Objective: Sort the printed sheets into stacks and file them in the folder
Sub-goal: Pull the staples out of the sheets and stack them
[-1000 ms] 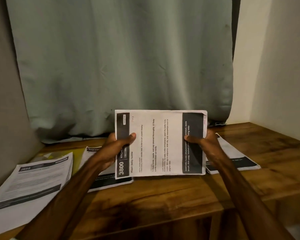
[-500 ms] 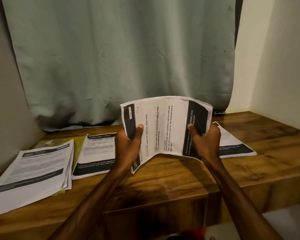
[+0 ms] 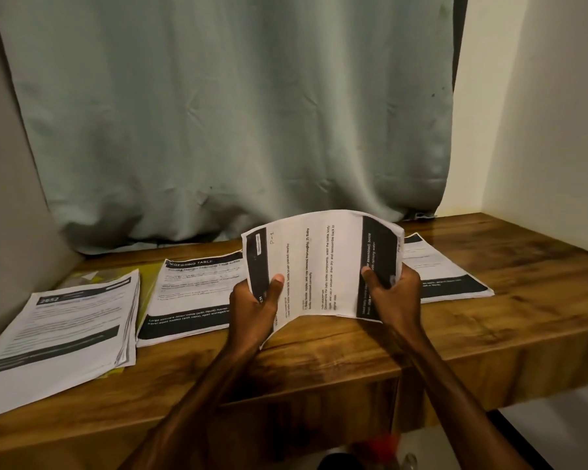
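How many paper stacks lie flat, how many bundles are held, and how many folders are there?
Paper stacks lying flat: 3
Bundle held by left hand and right hand: 1
Yellow folder: 1
Total: 5

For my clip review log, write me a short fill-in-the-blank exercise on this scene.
Left hand and right hand grip the bundle, each ____ on its front.
The folder under the left stack is ____.
With the middle stack and right stack, the table holds ____ stacks.
Missing: thumb; yellow; three.
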A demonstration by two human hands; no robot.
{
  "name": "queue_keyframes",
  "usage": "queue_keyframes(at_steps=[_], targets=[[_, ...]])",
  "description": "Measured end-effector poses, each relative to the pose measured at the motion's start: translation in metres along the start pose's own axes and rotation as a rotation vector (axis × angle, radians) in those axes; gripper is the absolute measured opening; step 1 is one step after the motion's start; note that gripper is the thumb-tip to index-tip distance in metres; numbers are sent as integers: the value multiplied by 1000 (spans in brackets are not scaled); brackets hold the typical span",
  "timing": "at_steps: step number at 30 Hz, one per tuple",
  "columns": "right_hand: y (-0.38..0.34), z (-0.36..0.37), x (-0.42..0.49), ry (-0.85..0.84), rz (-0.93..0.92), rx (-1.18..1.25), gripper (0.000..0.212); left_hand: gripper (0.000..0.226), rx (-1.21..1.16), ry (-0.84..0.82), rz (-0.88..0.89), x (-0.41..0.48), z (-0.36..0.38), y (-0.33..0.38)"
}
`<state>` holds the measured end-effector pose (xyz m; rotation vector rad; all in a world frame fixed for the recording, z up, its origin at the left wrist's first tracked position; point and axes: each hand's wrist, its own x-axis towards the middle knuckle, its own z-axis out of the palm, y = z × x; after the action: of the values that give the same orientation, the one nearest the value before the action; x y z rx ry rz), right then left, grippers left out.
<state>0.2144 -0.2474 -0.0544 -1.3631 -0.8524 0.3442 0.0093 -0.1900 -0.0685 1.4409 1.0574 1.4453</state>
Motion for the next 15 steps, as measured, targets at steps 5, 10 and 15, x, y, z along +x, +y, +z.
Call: queue_keyframes(at_steps=[5,10,15], targets=[[-1,-1,0,29,23,47,51,11,51,-4,46,2,0,4],[6,-1,-2,-26,39,-34,53,26,164,-35,-7,10,-8,9],[-5,-11,30,-182,92,-62,46,35,260,-237,-212,42,-43,36]])
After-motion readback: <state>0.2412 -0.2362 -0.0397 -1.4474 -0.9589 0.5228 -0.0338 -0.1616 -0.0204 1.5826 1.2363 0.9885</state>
